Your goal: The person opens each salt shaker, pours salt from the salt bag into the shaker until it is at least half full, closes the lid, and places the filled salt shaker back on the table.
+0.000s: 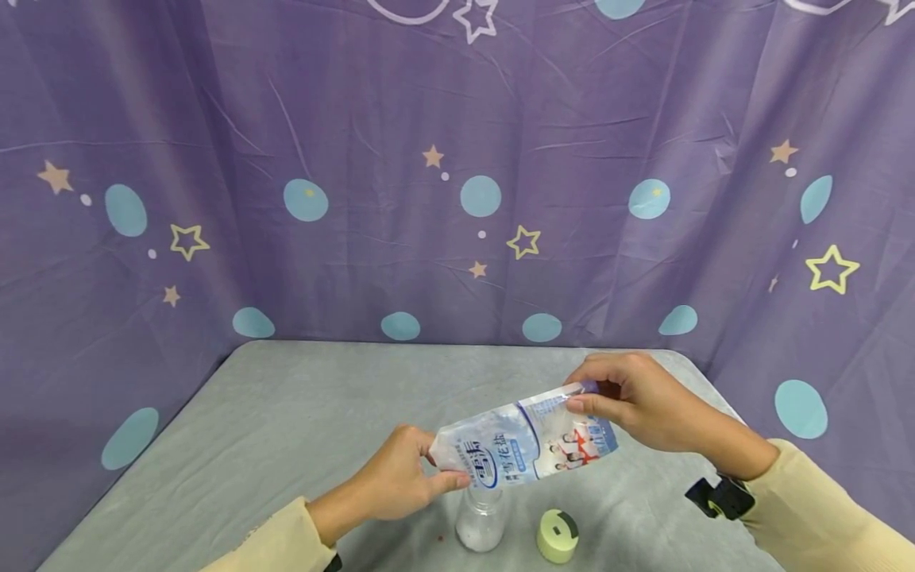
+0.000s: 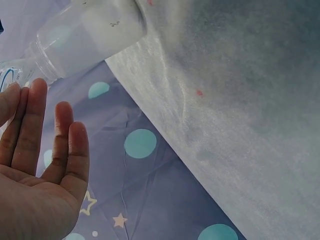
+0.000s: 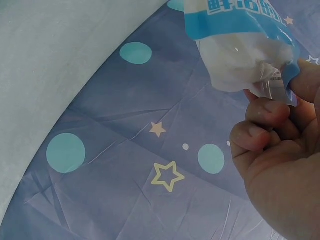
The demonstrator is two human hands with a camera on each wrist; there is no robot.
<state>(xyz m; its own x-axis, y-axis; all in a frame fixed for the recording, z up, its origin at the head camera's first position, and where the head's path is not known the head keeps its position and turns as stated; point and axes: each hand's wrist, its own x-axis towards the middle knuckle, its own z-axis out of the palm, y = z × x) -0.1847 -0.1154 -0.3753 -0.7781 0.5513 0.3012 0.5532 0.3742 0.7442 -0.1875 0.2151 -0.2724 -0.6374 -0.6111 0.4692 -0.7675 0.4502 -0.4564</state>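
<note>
I find the left hand [image 1: 398,478] and right hand [image 1: 646,403] pinching the bag [image 1: 525,437], its lower end at the jar's [image 1: 480,526] mouth. I judge steady alignment and gradual tipping best against spillage.

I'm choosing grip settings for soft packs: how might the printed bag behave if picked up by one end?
The bag would probably sag or fold, since its plastic looks thin and wrinkled, with the left hand and right hand pinching opposite ends. Its shiny surface may be somewhat slippery.
</note>
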